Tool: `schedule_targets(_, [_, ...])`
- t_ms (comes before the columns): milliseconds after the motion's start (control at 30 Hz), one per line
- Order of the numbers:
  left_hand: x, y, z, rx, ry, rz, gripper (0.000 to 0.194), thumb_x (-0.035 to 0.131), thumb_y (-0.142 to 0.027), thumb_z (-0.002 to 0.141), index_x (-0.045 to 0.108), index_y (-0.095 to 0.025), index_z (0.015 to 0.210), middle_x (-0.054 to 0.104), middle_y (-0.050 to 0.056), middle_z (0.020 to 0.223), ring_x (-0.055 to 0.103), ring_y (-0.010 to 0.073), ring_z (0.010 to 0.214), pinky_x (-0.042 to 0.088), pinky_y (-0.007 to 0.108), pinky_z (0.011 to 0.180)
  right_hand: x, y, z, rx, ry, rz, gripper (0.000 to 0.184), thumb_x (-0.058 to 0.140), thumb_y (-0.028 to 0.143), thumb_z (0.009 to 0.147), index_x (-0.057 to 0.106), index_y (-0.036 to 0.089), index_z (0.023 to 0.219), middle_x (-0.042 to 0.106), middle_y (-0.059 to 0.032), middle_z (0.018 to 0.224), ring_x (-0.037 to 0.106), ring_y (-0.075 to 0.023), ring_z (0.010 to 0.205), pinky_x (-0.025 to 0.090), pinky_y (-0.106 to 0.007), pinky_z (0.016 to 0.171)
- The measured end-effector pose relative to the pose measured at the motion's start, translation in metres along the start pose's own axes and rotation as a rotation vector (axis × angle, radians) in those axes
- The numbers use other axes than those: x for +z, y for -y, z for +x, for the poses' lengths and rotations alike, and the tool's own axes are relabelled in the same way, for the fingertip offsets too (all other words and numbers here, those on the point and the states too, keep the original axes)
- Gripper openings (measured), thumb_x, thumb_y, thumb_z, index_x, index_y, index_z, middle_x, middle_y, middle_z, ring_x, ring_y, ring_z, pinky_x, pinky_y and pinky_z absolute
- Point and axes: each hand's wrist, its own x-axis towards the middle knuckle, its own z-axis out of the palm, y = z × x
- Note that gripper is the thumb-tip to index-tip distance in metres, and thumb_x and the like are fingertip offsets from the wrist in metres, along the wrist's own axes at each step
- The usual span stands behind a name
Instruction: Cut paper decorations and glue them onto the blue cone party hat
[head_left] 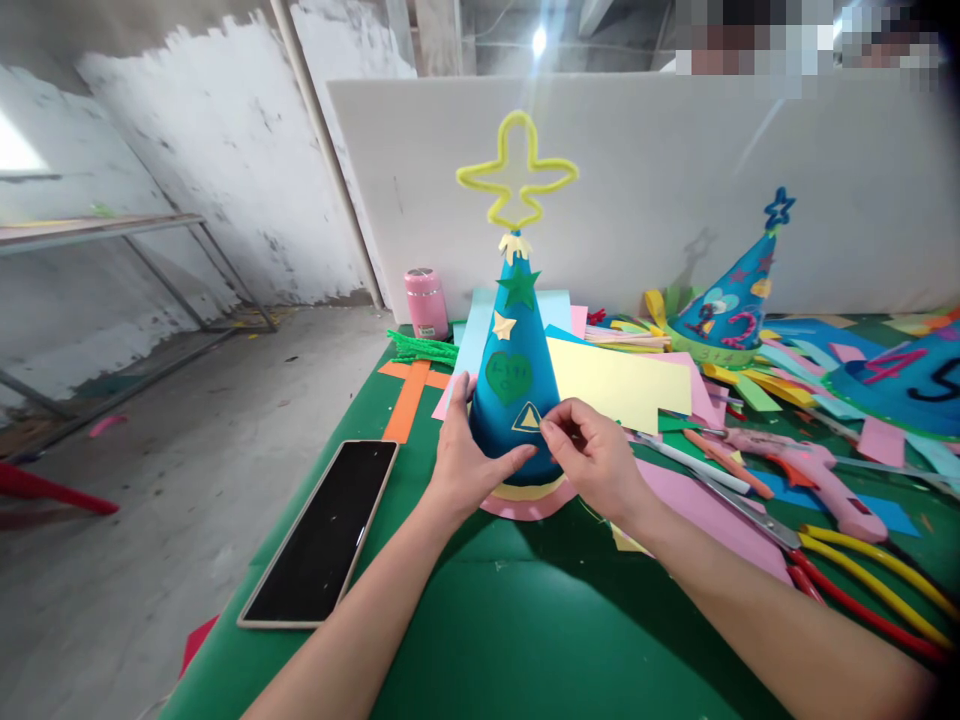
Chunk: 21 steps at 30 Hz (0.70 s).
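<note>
A blue paper cone hat (486,412) stands upright on the green table, with a yellow pipe-cleaner shape (517,190) on its tip. Its side carries a green star (519,288), a small cream star (503,325) and a green heart (509,377) with writing. Low on the front is a yellow triangle outline (517,424) around a smaller solid triangle. My left hand (469,455) grips the cone's lower left, thumb across the front. Beside the triangle's right corner, my right hand (592,450) has thumb and index finger pinched together on that corner, against the cone.
A phone (319,535) lies at the left, near a pink thermos (426,303) and green pipe cleaners (424,347). Right of the cone are scissors (780,528), a pink glue gun (832,475), paper scraps and another cone hat (724,300). A white board (615,190) stands behind.
</note>
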Motion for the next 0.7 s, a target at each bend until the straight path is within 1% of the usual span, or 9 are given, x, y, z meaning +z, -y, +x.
schedule_targets(100, [0.0005, -0.0005, 0.0009, 0.000, 0.003, 0.072, 0.101, 0.074, -0.036, 0.053, 0.017, -0.017, 0.133, 0.035, 0.018, 0.133, 0.033, 0.0322, 0.122, 0.028, 0.050, 0.097, -0.0012, 0.0006, 0.0004, -0.005, 0.002, -0.007, 0.009, 0.045, 0.025, 0.080, 0.048, 0.020, 0.073, 0.049, 0.0021, 0.060, 0.047, -0.0121, 0.053, 0.037, -0.023, 0.049])
schedule_targets(233, [0.0009, -0.0002, 0.0018, 0.007, 0.000, 0.101, 0.101, 0.073, -0.036, 0.053, 0.016, -0.015, 0.134, 0.035, 0.018, 0.133, 0.033, 0.0315, 0.122, 0.028, 0.049, 0.097, -0.0028, 0.0019, 0.0009, -0.025, -0.010, -0.033, 0.010, 0.046, 0.023, 0.080, 0.049, 0.019, 0.071, 0.048, 0.0025, 0.060, 0.045, -0.0115, 0.053, 0.036, -0.023, 0.049])
schedule_targets(333, [0.0012, 0.0001, 0.0018, 0.009, -0.001, 0.108, 0.101, 0.073, -0.036, 0.053, 0.016, -0.015, 0.134, 0.035, 0.018, 0.133, 0.033, 0.0317, 0.122, 0.029, 0.048, 0.097, -0.0030, 0.0019, 0.0014, -0.032, -0.021, -0.058, 0.010, 0.047, 0.023, 0.079, 0.050, 0.019, 0.071, 0.049, 0.0024, 0.061, 0.045, -0.0115, 0.054, 0.036, -0.023, 0.050])
schedule_targets(467, [0.0013, -0.0001, 0.0018, 0.018, -0.002, 0.108, 0.099, 0.073, -0.034, 0.054, 0.016, -0.018, 0.134, 0.036, 0.017, 0.133, 0.034, 0.0322, 0.121, 0.029, 0.050, 0.096, -0.0021, -0.0003, 0.0024, -0.027, -0.042, -0.087, 0.010, 0.048, 0.024, 0.079, 0.050, 0.019, 0.070, 0.049, 0.0026, 0.060, 0.045, -0.0113, 0.053, 0.035, -0.023, 0.049])
schedule_targets(600, [0.0016, 0.0005, 0.0023, 0.018, -0.001, 0.098, 0.098, 0.073, -0.033, 0.054, 0.018, -0.019, 0.134, 0.040, 0.016, 0.130, 0.035, 0.0326, 0.120, 0.030, 0.051, 0.095, -0.0014, -0.0028, 0.0029, -0.014, -0.061, -0.096, 0.014, 0.050, 0.027, 0.079, 0.047, 0.020, 0.067, 0.046, 0.0042, 0.055, 0.043, -0.0106, 0.049, 0.035, -0.023, 0.046])
schedule_targets(700, [0.0022, 0.0025, 0.0028, 0.020, -0.003, 0.076, 0.098, 0.073, -0.033, 0.053, 0.018, -0.018, 0.134, 0.042, 0.016, 0.128, 0.036, 0.0325, 0.119, 0.031, 0.051, 0.095, -0.0015, -0.0034, 0.0030, -0.002, -0.085, -0.099, 0.015, 0.052, 0.031, 0.077, 0.044, 0.021, 0.071, 0.045, 0.0044, 0.057, 0.043, -0.0110, 0.049, 0.036, -0.023, 0.046])
